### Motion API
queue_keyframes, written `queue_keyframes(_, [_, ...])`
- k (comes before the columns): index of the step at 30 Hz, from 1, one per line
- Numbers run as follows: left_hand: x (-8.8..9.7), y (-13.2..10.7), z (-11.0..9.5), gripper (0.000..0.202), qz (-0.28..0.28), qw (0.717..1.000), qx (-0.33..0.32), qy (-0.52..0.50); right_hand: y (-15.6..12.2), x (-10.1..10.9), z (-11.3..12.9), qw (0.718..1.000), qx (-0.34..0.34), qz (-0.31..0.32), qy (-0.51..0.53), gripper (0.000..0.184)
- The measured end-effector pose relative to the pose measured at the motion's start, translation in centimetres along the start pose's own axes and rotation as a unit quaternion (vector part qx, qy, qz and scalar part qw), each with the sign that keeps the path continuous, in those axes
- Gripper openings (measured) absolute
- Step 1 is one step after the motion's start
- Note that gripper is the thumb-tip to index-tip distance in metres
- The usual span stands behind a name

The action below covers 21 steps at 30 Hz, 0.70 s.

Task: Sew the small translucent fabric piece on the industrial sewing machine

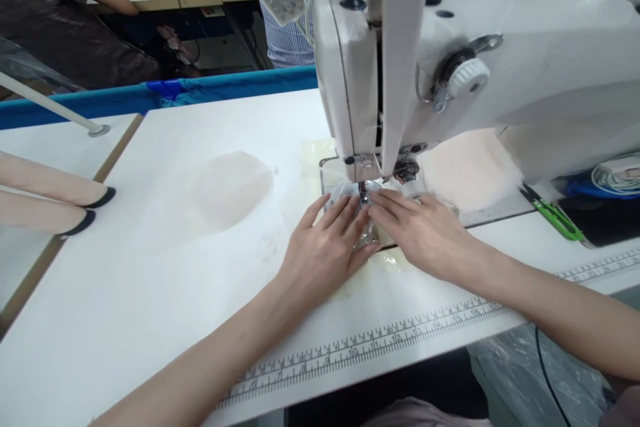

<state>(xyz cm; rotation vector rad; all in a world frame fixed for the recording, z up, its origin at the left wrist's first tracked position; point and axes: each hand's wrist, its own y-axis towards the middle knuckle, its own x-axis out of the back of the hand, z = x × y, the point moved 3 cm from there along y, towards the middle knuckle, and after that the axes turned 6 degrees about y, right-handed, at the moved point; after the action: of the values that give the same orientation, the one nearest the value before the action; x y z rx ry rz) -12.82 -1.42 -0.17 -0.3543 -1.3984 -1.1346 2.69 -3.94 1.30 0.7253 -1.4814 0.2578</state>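
Observation:
My left hand [325,240] lies with fingers stretched out just left of the presser foot [363,193] of a white sewing machine [345,80]. My right hand [425,230] rests flat on the other side, its fingertips close to the foot and almost meeting those of the left. Both hands press down on the needle plate area; any thin cloth beneath the fingers cannot be made out. Pale peach cloth [470,170] lies under the machine arm, right of my right hand. A sheer, pale oval piece [233,190] lies flat on the white table [165,293] to the left.
Green-handled scissors [557,217] lie at the right beside a dark phone-like slab [605,217] and a coiled cable [620,177]. Two peach cloth-like strips with black ends [55,210] enter from the left. A printed ruler [370,347] runs along the front edge. Other people [295,13] are beyond the blue-covered edge.

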Motion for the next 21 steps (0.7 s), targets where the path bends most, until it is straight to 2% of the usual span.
queue_keyframes(4, [0.3, -0.3, 0.3, 0.038, -0.030, 0.999, 0.001, -0.027, 0.2, -0.1, -0.1, 0.999, 0.006, -0.042, 0.014, 0.028])
queue_keyframes(8, [0.8, -0.4, 0.7, 0.023, -0.074, 0.995, 0.006, -0.061, 0.4, -0.6, -0.1, 0.994, 0.029, -0.102, 0.031, 0.025])
queue_keyframes(13, [0.7, -0.4, 0.8, 0.023, -0.081, 0.994, 0.008, -0.069, 0.4, -0.7, -0.1, 0.986, 0.077, -0.148, 0.018, 0.025])
queue_keyframes(17, [0.5, -0.4, 0.8, 0.026, -0.056, 0.994, 0.041, -0.090, 0.4, -0.3, -0.4, 0.983, 0.062, -0.169, 0.032, 0.025])
queue_keyframes(21, [0.2, 0.8, 1.5, 0.030, 0.027, 0.982, 0.120, -0.142, 0.7, -0.3, -1.3, 0.979, -0.016, -0.186, 0.082, 0.022])
